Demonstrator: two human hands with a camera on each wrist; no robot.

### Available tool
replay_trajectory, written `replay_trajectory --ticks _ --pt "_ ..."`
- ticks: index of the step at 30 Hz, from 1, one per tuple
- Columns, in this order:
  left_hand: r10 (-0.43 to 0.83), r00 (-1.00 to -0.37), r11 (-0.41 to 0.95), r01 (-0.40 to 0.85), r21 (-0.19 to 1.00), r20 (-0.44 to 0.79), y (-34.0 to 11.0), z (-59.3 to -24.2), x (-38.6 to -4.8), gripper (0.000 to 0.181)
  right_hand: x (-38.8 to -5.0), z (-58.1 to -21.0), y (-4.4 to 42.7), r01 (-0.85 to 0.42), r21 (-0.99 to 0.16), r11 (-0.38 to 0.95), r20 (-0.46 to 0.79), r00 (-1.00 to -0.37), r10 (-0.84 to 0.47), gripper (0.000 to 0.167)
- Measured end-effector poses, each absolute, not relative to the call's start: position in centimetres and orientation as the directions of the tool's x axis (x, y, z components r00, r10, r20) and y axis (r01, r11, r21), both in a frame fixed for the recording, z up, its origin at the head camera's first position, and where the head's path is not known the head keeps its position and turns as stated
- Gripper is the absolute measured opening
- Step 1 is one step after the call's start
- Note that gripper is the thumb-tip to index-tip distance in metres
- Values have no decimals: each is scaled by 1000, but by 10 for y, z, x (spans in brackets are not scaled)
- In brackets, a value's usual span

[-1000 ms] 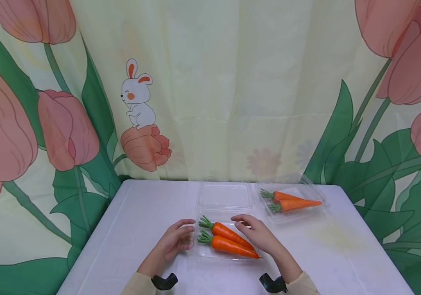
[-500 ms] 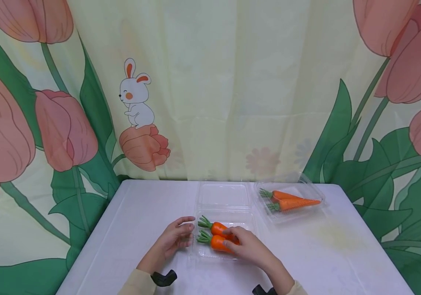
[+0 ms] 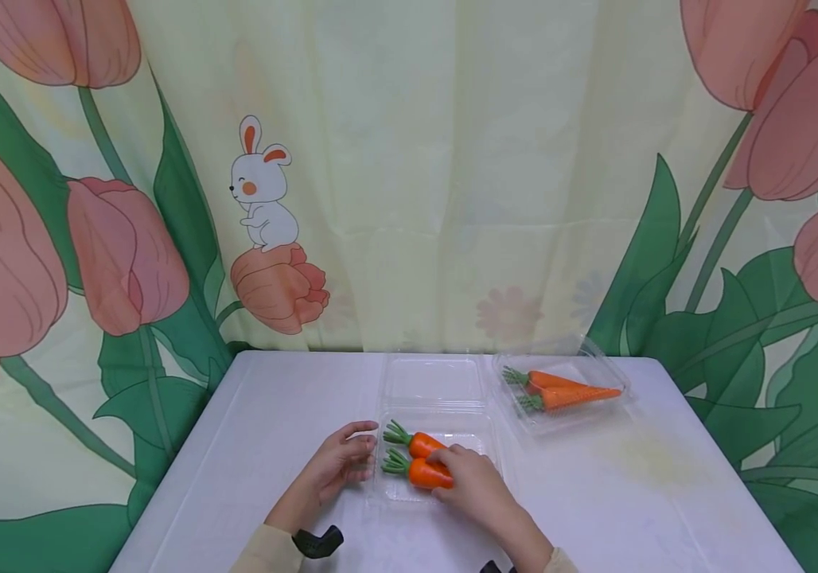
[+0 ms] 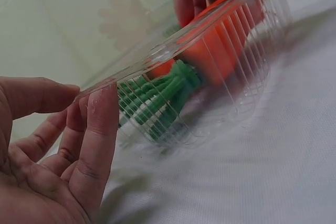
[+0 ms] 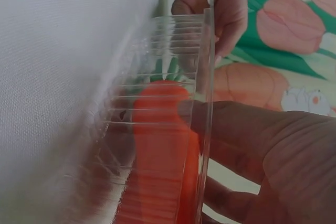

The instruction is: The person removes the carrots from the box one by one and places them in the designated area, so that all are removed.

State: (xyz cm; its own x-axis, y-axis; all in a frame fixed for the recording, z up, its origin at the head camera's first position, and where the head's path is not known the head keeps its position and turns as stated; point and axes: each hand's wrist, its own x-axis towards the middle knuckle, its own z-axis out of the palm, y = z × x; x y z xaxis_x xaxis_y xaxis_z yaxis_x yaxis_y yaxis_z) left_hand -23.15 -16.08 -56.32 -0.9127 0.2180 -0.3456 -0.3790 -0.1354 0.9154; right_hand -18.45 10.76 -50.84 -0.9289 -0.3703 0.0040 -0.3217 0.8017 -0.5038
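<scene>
Head view: the right grip [image 3: 477, 484] pinches the near carrot [image 3: 429, 474], the far carrot [image 3: 423, 445] just beyond, both in a clear clamshell [image 3: 412, 496] beneath. Left wrist view: the left grip [image 4: 65, 158] pinches the clamshell's rim, green carrot tops [image 4: 170, 94] just ahead. Right wrist view: the right thumb [image 5: 228, 118] touches the near carrot.

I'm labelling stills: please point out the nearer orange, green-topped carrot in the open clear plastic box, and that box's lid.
Nearer orange, green-topped carrot [image 3: 429, 475], head view: on its orange body.
Clear plastic lid [image 3: 434, 376], head view: middle of its panel.
</scene>
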Motion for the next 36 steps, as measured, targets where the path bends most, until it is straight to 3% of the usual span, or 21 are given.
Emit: replay_trajectory --ticks 14,36 --pt "211 -916 -123 -371 920 -342 -161 -564 -232 52 -186 -509 96 -344 -373 862 48 -935 -352 38" --pt "215 -919 -115 -361 926 -331 -161 -564 -233 52 -186 -502 105 -438 -452 777 206 -899 -386 45"
